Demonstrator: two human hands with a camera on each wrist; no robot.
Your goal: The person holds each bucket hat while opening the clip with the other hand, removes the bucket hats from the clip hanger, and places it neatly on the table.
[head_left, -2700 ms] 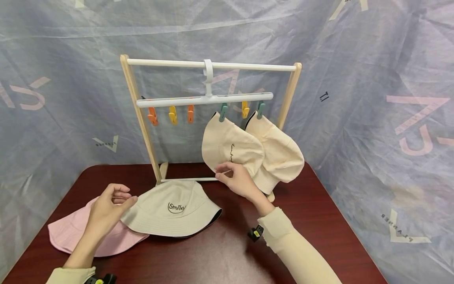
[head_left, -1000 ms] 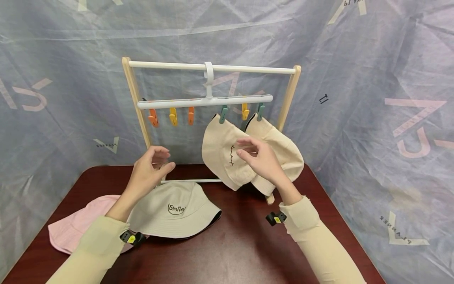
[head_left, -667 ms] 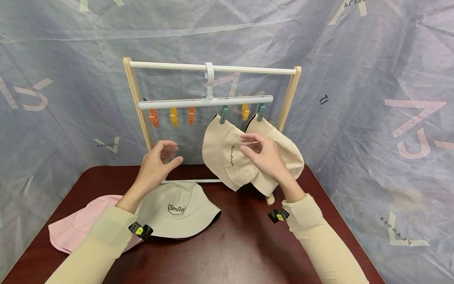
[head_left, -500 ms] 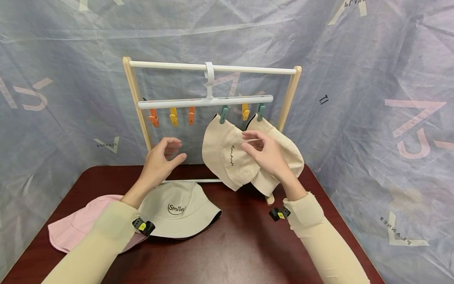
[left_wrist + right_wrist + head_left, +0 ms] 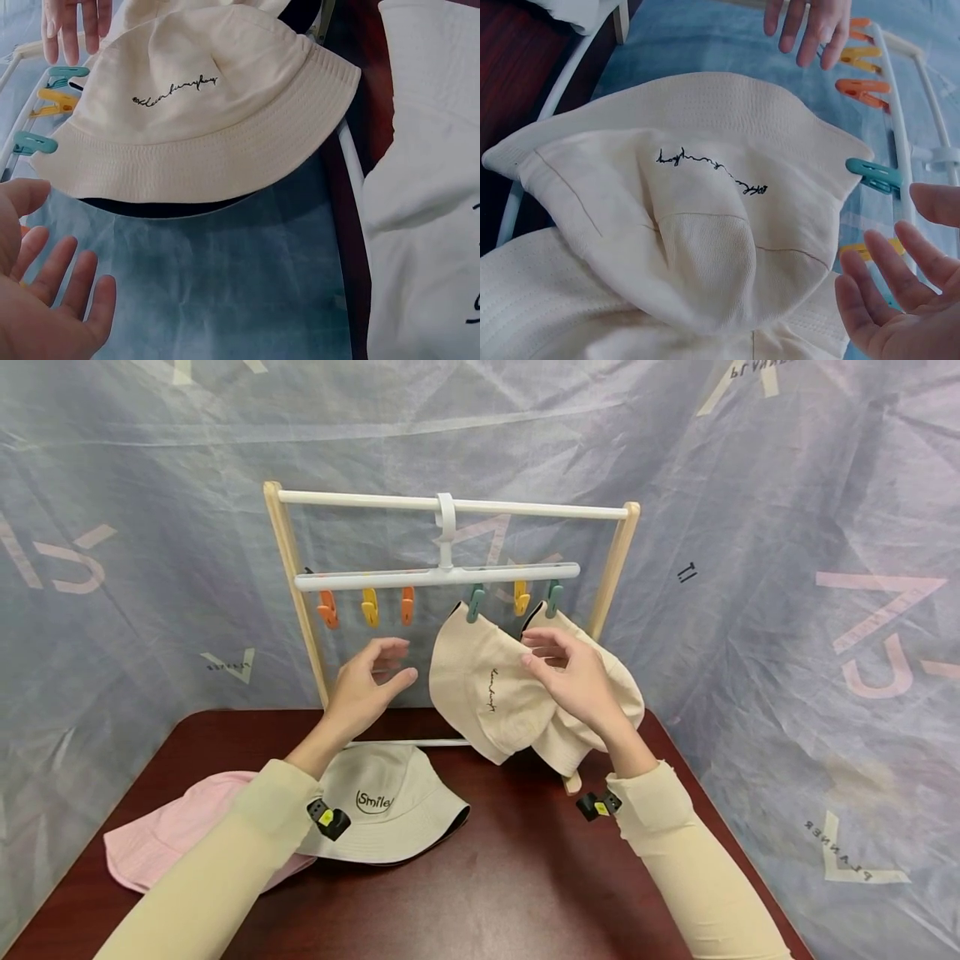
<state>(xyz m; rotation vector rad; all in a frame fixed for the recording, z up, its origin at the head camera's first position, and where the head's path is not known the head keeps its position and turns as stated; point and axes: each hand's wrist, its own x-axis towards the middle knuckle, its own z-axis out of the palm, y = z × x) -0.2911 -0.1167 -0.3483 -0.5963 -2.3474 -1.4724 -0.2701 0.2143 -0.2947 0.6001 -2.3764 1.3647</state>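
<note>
Two cream bucket hats hang by their brims from teal clips on a white hanger bar. The nearer hat bears dark script; the other hat is partly behind it. My right hand is in front of both, its fingers loosely bent and holding nothing. To the left of the nearer hat, my left hand is raised below the orange and yellow clips, fingers apart and empty. In the left wrist view a teal clip pinches the brim just above my left thumb.
A pale "Smile" bucket hat lies on the dark red table, overlapping a pink hat. A wooden-legged rack with a white top rail carries the hanger. Orange clip and yellow clip hold nothing. Grey cloth hangs behind.
My left hand has risen from over the pink hat and moved right, toward the hanging hats. My right hand has gone up and right from the nearer hat's lower edge.
</note>
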